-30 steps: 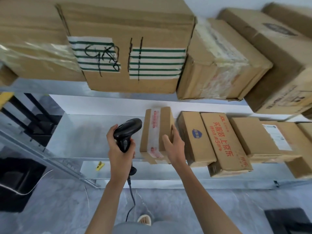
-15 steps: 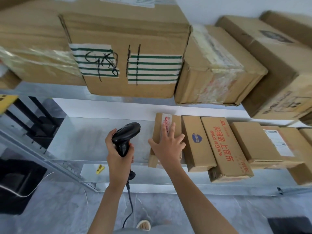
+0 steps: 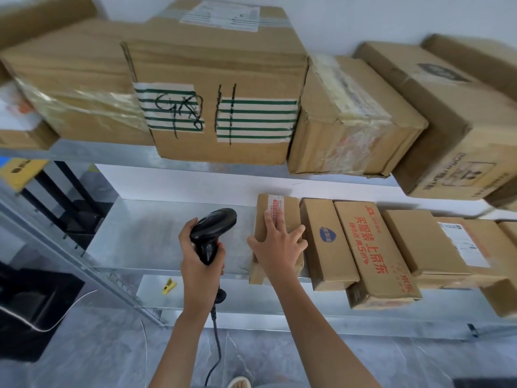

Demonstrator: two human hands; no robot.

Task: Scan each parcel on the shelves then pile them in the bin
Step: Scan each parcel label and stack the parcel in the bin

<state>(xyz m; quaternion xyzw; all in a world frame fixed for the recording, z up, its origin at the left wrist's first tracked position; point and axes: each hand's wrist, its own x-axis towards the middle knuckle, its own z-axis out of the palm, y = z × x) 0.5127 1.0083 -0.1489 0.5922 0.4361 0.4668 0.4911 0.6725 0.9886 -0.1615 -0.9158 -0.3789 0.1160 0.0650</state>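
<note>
Head cam: left hand (image 3: 200,264) wrapped tight round black scanner (image 3: 212,233), right hand (image 3: 275,245) flat, fingers spread on small parcel (image 3: 279,211) lying on lower shelf (image 3: 156,233).

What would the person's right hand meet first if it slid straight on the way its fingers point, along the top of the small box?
Probably the pale back wall behind the lower shelf. The right hand lies flat on the small box, fingers pointing towards the wall, with nothing visible between; depth is hard to judge.
</note>
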